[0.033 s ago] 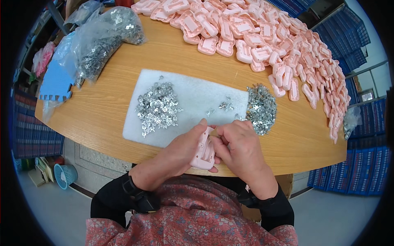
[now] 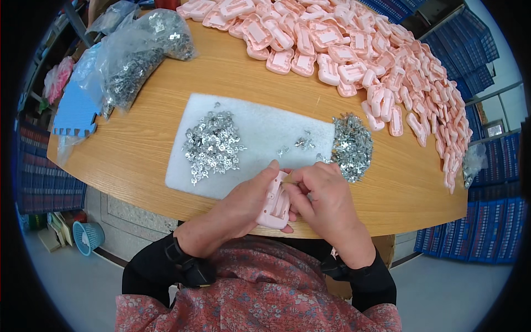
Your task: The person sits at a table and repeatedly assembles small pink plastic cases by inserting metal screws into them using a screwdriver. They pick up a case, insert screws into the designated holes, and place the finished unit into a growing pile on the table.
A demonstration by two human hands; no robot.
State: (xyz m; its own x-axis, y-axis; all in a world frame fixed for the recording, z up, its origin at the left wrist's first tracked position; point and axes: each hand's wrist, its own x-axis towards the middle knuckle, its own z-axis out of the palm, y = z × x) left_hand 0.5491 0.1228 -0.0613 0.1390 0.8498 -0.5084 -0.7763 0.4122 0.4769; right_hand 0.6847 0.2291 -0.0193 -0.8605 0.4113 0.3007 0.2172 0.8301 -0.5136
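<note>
My left hand point(image 2: 243, 196) is closed around a pale pink plastic shell point(image 2: 274, 213), holding it tilted at the table's front edge. An oblong recess shows in the shell's lower half. My right hand point(image 2: 327, 196) bends over the upper end of the shell, thumb and fingers pinched together there. What sits in that pinch is mostly hidden; only a small tan edge peeps out beside the fingertips. Just beyond both hands lies a white foam pad point(image 2: 257, 119). It bears a heap of small flat metal contact plates point(image 2: 214, 146) and a few small metal pieces point(image 2: 305, 141).
A pile of shiny metal parts point(image 2: 353, 146) lies at the pad's right edge. Many pink shells point(image 2: 332, 39) cover the table's far and right side. Clear bags of metal parts point(image 2: 130, 77) and a blue foam mat point(image 2: 77, 110) lie far left. A blue basket point(image 2: 88, 238) stands on the floor.
</note>
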